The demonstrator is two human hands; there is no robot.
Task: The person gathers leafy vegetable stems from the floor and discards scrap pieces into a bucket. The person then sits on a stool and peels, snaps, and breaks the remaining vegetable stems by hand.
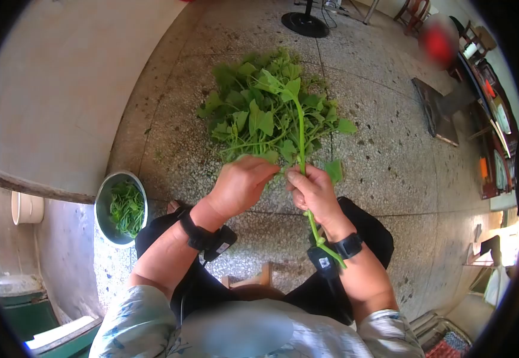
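A long green leafy stem point(301, 131) is held upright in my right hand point(316, 192), its fingers closed around it; the lower end hangs down past my wrist. My left hand point(244, 184) is closed with its fingertips pinched beside the stem, near my right fingertips. What they pinch is too small to make out. Just beyond both hands, a heap of green leafy vines point(259, 110) lies on the speckled floor. At the left, a metal bowl point(100, 210) holds cut green stems and leaves point(126, 209).
A pale board or tabletop point(62, 77) fills the upper left. A round black stand base point(305, 25) is at the top. To the right are a dark flat panel point(431, 113) on the floor and shelves with items. A blurred red shape point(439, 45) shows at the upper right.
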